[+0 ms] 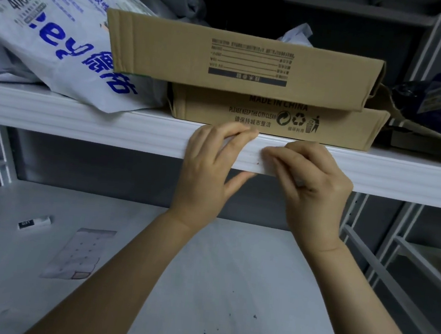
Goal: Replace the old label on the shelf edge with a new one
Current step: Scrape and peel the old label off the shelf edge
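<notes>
Left hand [208, 165] clasps the shelf edge [109, 130]; right hand [315, 182] curls its fingertips beside it, over the hidden label, pinching or not, unclear. Swap apparently unfinished; sticker sheet [79, 252] lies on the lower shelf [229, 276].

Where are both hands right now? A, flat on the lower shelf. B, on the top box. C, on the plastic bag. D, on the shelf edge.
D: the left hand grips the shelf edge and the right hand touches it with curled fingers, just below the boxes.
</notes>
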